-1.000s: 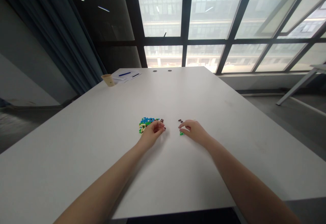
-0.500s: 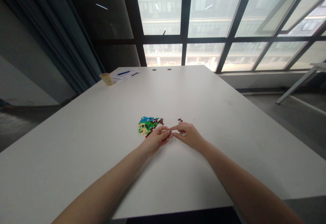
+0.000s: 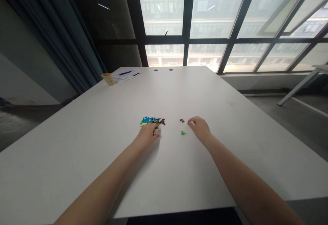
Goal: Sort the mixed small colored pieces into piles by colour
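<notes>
On the white table lies a pile of small toy bricks (image 3: 148,119) in blue, green, cream and dark brown. My left hand (image 3: 148,132) is over the near side of this pile and hides part of it; its thumb is apart from the bent fingers. To the right, my right hand (image 3: 201,126) pinches a tiny dark brown brick (image 3: 188,122) between thumb and index finger, low over the table. Just left of those fingertips lie a couple of dark brown bricks (image 3: 181,120). A few green bricks (image 3: 182,133) sit nearer to me, between the hands.
A paper cup (image 3: 108,79) stands at the table's far left edge. Beside it are papers (image 3: 130,76) with a blue pen (image 3: 125,73) on top. Two round dark discs (image 3: 156,70) show near the far edge. Windows lie beyond the white table (image 3: 174,170).
My hands were together and have moved apart. The left went left onto the pile; the right went right and slightly away with a dark brown brick. The green bricks are now uncovered.
</notes>
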Motion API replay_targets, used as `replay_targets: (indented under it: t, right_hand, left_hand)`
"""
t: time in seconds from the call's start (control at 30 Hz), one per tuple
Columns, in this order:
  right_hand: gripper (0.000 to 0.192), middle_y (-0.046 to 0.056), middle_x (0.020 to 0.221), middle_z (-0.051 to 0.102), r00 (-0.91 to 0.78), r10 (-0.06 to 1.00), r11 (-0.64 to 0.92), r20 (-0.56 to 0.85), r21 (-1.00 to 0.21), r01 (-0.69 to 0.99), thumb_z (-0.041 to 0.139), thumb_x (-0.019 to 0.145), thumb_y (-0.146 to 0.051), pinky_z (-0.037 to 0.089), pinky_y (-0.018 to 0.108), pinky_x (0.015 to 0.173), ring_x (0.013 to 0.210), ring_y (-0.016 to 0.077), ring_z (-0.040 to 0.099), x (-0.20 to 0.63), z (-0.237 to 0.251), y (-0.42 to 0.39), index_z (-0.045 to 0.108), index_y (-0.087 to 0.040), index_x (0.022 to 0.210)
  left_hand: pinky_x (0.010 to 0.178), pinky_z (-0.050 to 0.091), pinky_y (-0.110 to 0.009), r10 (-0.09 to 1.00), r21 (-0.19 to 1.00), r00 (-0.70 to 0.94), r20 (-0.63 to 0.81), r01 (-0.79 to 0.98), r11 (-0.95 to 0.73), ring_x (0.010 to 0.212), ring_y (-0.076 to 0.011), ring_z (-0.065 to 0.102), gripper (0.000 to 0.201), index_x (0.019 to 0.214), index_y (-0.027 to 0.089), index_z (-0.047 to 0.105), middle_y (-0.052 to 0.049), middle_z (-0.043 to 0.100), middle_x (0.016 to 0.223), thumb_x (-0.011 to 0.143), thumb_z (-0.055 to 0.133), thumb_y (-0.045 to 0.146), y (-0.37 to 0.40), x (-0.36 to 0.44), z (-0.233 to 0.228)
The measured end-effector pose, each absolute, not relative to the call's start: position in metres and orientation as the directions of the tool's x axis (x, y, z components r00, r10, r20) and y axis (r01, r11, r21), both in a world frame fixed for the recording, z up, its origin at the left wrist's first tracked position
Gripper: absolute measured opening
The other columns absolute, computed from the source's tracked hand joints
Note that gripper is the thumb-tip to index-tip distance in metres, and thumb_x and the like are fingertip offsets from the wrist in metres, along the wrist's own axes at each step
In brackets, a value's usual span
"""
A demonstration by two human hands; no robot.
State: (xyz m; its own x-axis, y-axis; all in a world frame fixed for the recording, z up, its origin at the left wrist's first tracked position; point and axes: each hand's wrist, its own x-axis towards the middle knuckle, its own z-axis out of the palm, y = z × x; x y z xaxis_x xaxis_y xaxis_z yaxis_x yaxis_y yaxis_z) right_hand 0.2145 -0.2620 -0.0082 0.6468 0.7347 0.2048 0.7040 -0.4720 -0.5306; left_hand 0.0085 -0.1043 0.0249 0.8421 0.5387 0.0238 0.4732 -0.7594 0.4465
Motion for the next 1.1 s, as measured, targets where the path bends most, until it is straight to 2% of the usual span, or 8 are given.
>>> replay_targets:
  t: [0.17, 0.33, 0.53, 0.67, 0.77, 0.83, 0.97, 1.1]
  right_hand:
    - [0.021, 0.004, 0.082, 0.059, 0.689, 0.696, -0.523, 0.202, -0.514, 0.68, 0.051, 0.081, -0.028, 0.036, 0.025, 0.064, 0.067, 0.013, 0.052, 0.207, -0.017, -0.251, 0.069, -0.023, 0.091]
    - [0.019, 0.004, 0.083, 0.061, 0.682, 0.704, -0.495, 0.198, -0.551, 0.671, 0.053, 0.08, -0.025, 0.038, 0.025, 0.07, 0.073, 0.0138, 0.054, 0.212, -0.021, -0.25, 0.07, -0.019, 0.085]
    - [0.024, 0.004, 0.083, 0.06, 0.639, 0.739, -0.467, 0.213, -0.522, 0.714, 0.048, 0.082, -0.022, 0.038, 0.025, 0.071, 0.07, 0.0127, 0.053, 0.208, -0.019, -0.252, 0.069, -0.023, 0.093]
    - [0.023, 0.003, 0.079, 0.058, 0.646, 0.731, -0.448, 0.22, -0.559, 0.698, 0.049, 0.08, -0.022, 0.039, 0.025, 0.071, 0.07, 0.0127, 0.053, 0.21, -0.016, -0.256, 0.069, -0.02, 0.09]
    - [0.022, 0.002, 0.075, 0.056, 0.636, 0.728, -0.398, 0.258, -0.595, 0.698, 0.049, 0.078, -0.022, 0.04, 0.025, 0.07, 0.068, 0.0125, 0.052, 0.21, -0.01, -0.261, 0.07, -0.02, 0.087]
    - [0.022, 0.002, 0.072, 0.056, 0.615, 0.732, -0.342, 0.293, -0.623, 0.704, 0.05, 0.077, -0.021, 0.04, 0.025, 0.068, 0.065, 0.0122, 0.05, 0.205, -0.004, -0.263, 0.07, -0.019, 0.086]
    - [0.021, 0.001, 0.07, 0.056, 0.493, 0.79, -0.135, 0.364, -0.681, 0.72, 0.05, 0.077, -0.019, 0.04, 0.024, 0.064, 0.061, 0.0113, 0.048, 0.181, 0.014, -0.261, 0.069, -0.018, 0.086]
    - [0.022, 0.001, 0.072, 0.055, 0.312, 0.83, 0.104, 0.463, -0.678, 0.728, 0.055, 0.076, -0.018, 0.041, 0.025, 0.067, 0.066, 0.0116, 0.049, 0.155, 0.027, -0.26, 0.066, -0.021, 0.093]
  left_hand:
    - [0.078, 0.04, -0.035, 0.583, 0.292, 0.811, -0.054, 0.571, -0.767, 0.089, -0.0256, 0.053, 0.018, 0.084, 0.016, 0.06, -0.011, 0.058, 0.091, 0.066, 0.059, 0.018, -0.101, 0.003, 0.025]
    - [0.073, 0.04, -0.033, 0.587, 0.307, 0.809, -0.04, 0.569, -0.763, 0.085, -0.0244, 0.055, 0.016, 0.08, 0.017, 0.06, -0.01, 0.06, 0.087, 0.069, 0.05, 0.011, -0.099, 0.004, 0.021]
    - [0.068, 0.04, -0.032, 0.583, 0.309, 0.813, 0.015, 0.55, -0.776, 0.078, -0.0228, 0.055, 0.017, 0.074, 0.018, 0.06, -0.008, 0.062, 0.081, 0.069, 0.046, 0.01, -0.1, 0.003, 0.024]
    - [0.062, 0.039, -0.03, 0.602, 0.344, 0.796, 0.061, 0.55, -0.761, 0.068, -0.0197, 0.054, 0.016, 0.071, 0.019, 0.058, -0.006, 0.06, 0.071, 0.071, 0.044, 0.011, -0.103, 0.004, 0.029]
    - [0.067, 0.041, -0.03, 0.589, 0.439, 0.795, 0.144, 0.482, -0.758, 0.07, -0.0184, 0.054, 0.014, 0.07, 0.019, 0.056, -0.004, 0.059, 0.072, 0.073, 0.043, 0.013, -0.106, 0.007, 0.032]
    - [0.07, 0.044, -0.03, 0.582, 0.586, 0.794, 0.172, 0.393, -0.709, 0.074, -0.0172, 0.055, 0.01, 0.073, 0.019, 0.055, -0.003, 0.059, 0.076, 0.074, 0.045, 0.016, -0.11, 0.01, 0.032]
    - [0.077, 0.048, -0.03, 0.57, 0.906, 0.802, 0.179, 0.091, -0.414, 0.084, -0.0151, 0.059, 0.015, 0.087, 0.018, 0.053, -0.003, 0.059, 0.089, 0.073, 0.054, 0.022, -0.125, 0.017, 0.027]
    - [0.084, 0.048, -0.031, 0.541, 0.971, 0.815, 0.207, -0.105, -0.213, 0.09, -0.0153, 0.06, 0.024, 0.092, 0.019, 0.051, -0.004, 0.057, 0.096, 0.072, 0.061, 0.024, -0.136, 0.021, 0.022]
